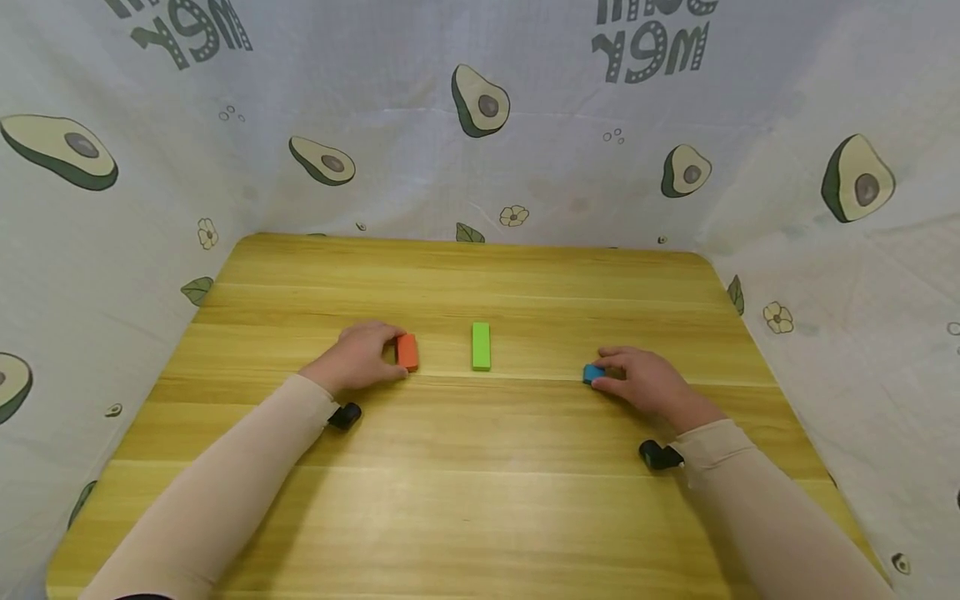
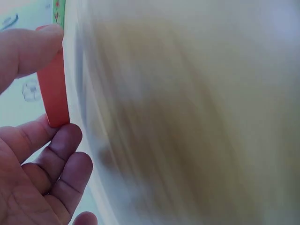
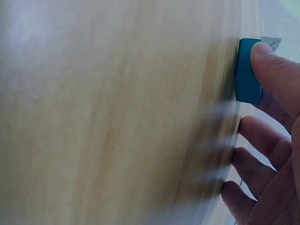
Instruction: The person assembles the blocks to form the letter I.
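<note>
A red-orange rectangular block [image 1: 407, 352] is pinched between the thumb and fingers of my left hand [image 1: 363, 357], left of the table's middle. The left wrist view shows the thumb on one end of the red block [image 2: 55, 91] and fingertips at its other end. Over to the right, my right hand [image 1: 643, 381] pinches a small blue block [image 1: 592, 374] between thumb and forefinger. In the right wrist view the blue block [image 3: 248, 72] is close against the tabletop, the other fingers spread beside it. Between the hands lies a green rectangular block [image 1: 481, 347], untouched.
The blocks are on a wood-grain table [image 1: 465, 517] with rounded far corners. A white curtain [image 1: 405, 183] printed with avocados and flowers surrounds its back and sides. Small black wrist cameras [image 1: 345, 416] stick out beneath both sleeves.
</note>
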Motion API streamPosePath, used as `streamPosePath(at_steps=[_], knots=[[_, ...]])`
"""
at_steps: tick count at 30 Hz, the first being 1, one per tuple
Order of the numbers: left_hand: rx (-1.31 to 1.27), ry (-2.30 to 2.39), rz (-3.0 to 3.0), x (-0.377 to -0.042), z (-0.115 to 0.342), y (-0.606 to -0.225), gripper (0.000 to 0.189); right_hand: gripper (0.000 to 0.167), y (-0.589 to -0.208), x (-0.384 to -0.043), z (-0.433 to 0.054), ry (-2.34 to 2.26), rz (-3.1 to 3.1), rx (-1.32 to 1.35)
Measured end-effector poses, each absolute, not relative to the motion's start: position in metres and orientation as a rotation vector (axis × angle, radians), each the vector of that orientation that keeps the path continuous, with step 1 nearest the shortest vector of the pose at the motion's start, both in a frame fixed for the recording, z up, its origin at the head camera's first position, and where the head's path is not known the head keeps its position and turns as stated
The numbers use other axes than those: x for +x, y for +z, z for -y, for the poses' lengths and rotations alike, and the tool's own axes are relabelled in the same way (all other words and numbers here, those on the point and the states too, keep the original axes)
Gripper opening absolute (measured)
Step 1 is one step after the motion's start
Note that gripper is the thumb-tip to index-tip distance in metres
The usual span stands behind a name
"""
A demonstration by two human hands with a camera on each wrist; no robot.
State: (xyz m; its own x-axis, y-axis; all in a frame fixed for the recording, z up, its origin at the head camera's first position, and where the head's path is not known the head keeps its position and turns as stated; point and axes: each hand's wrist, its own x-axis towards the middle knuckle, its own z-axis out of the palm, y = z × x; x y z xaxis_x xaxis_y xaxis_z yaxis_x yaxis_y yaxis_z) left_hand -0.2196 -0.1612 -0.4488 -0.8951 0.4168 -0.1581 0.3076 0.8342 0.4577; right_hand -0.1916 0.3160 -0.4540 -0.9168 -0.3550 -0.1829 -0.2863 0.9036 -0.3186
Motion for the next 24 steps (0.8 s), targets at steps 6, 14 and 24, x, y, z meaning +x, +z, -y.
streamPosePath(at_steps=[6,14,24], knots=[[0.689,0.596,-2.741,-0.213,0.14,-0.447,0.07,0.047,-0.451,-0.192,-0.315,-0.415,-2.835,-0.489],[0.763,0.569,-2.692,-0.201,0.117,-0.447,0.07,0.047,-0.451,-0.192,-0.313,-0.42,-2.83,-0.478],[0.844,0.528,-2.675,-0.189,0.092,-0.45,0.069,0.047,-0.452,-0.192,-0.313,-0.42,-2.832,-0.475]])
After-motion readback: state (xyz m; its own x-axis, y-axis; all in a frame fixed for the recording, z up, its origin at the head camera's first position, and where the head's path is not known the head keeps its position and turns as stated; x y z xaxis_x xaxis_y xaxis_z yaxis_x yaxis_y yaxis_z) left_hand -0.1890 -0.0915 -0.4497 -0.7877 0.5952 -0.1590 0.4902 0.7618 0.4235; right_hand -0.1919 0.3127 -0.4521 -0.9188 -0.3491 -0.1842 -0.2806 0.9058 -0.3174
